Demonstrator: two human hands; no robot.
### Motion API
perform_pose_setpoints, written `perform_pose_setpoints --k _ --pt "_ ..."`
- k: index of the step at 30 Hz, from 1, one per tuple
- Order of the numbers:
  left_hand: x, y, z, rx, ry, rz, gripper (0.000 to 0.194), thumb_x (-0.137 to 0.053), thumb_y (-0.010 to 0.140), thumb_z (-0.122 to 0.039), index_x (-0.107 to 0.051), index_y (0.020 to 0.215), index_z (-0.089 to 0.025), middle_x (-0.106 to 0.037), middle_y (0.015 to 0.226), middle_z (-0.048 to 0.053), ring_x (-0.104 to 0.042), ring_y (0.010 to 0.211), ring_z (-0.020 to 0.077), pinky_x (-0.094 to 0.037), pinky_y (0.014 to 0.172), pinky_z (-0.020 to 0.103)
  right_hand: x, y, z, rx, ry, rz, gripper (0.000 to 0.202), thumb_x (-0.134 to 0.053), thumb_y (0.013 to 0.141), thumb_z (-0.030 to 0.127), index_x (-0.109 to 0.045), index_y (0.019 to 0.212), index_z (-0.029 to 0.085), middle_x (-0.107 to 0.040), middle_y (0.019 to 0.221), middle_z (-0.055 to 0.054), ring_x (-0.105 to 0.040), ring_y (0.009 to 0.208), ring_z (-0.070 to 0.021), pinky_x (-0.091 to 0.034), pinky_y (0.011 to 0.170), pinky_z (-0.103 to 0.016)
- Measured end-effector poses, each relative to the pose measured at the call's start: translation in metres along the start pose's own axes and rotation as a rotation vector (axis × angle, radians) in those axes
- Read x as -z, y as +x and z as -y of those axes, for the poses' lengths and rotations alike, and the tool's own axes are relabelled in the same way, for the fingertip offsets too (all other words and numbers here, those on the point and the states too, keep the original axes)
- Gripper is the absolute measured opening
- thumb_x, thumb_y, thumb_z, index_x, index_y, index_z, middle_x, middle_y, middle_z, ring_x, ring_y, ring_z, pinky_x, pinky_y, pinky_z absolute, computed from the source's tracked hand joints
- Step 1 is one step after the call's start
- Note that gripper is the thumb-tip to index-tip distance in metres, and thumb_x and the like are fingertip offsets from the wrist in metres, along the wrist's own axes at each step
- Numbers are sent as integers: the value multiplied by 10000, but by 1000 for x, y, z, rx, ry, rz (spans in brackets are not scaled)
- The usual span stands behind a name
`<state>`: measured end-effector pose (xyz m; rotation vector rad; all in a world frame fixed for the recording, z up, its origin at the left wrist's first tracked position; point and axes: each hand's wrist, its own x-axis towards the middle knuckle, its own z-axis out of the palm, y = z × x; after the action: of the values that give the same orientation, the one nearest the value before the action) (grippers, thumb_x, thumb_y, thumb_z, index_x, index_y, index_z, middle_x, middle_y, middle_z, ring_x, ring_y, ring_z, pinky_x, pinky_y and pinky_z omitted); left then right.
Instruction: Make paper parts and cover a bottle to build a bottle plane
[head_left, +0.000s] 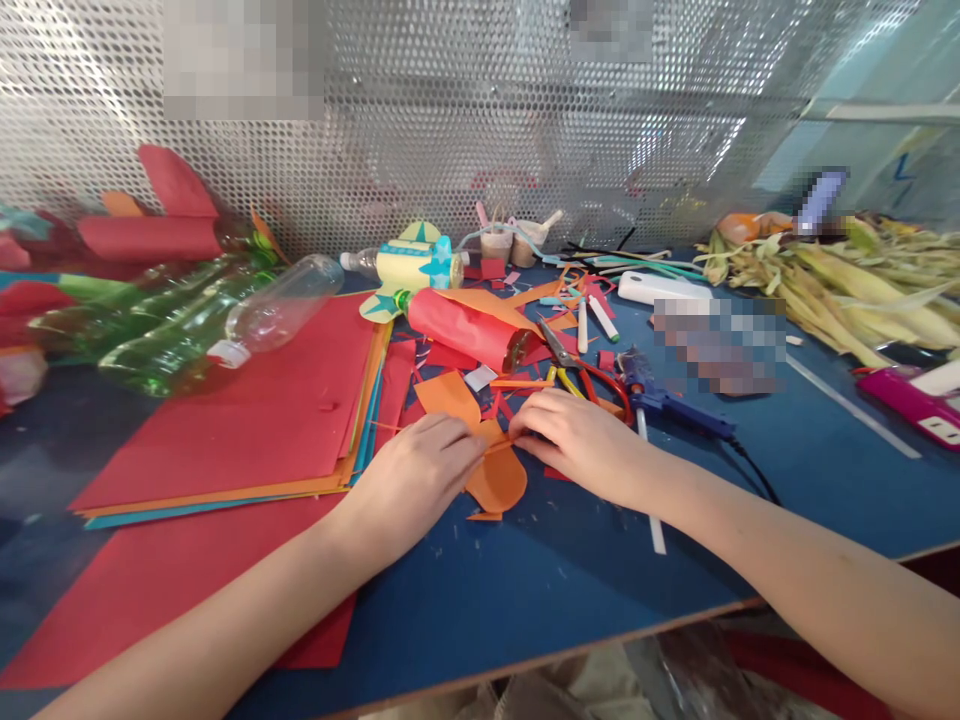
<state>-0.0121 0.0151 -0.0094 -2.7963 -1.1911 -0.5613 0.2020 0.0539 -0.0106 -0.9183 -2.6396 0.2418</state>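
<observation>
Both hands are working at an orange paper cutout (501, 483), which is lying on the blue table (525, 590) in front of the person. The left hand (420, 465), coming in from the 8 o'clock side, is gripping the cutout near its middle, fingers bending over the paper. The right hand (581, 440), coming in from about 4 o'clock, is pinching the other side of that middle with its fingertips, close to the left hand's fingers.

Taking the cutout as the clock's centre, a red-wrapped bottle (469, 332) is lying at 12 o'clock among paper scraps, and scissors (556, 345) are resting at 1 o'clock. A blue glue gun (686, 412) is lying at 2 o'clock, with corn husks (862, 285) spreading well beyond it. A stack of coloured paper (247, 430) is sitting between 9 and 10 o'clock, and a clear bottle (281, 303) is lying at 10 o'clock.
</observation>
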Motion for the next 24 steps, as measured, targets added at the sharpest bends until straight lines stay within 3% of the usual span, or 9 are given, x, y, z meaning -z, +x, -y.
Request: perform_pose_setpoints --k 12,20,24 --pt "1 0 -1 -25 23 45 225 -434 941 -179 -650 885 -154 -641 805 64 -615 793 196 -530 727 329 -1 -1 0 5 -5 -7 80 -539 924 157 -613 896 153 -603 883 -56 -576 884 -199 -504 782 -339" --pt "0 -1 -1 16 -10 -13 243 -423 942 -159 -655 871 -165 -639 806 54 -618 769 181 -533 710 308 0 -1 0 10 20 -4 81 -567 904 140 -648 895 147 -614 892 -68 -580 888 -199 -504 799 -339" --pt "-1 -2 -1 -21 58 67 224 -433 921 -116 -655 896 -137 -639 812 75 -616 761 202 -544 688 328 1 -1 0 -4 38 1 98 -554 914 144 -650 897 154 -623 897 -64 -585 889 -196 -505 806 -340"
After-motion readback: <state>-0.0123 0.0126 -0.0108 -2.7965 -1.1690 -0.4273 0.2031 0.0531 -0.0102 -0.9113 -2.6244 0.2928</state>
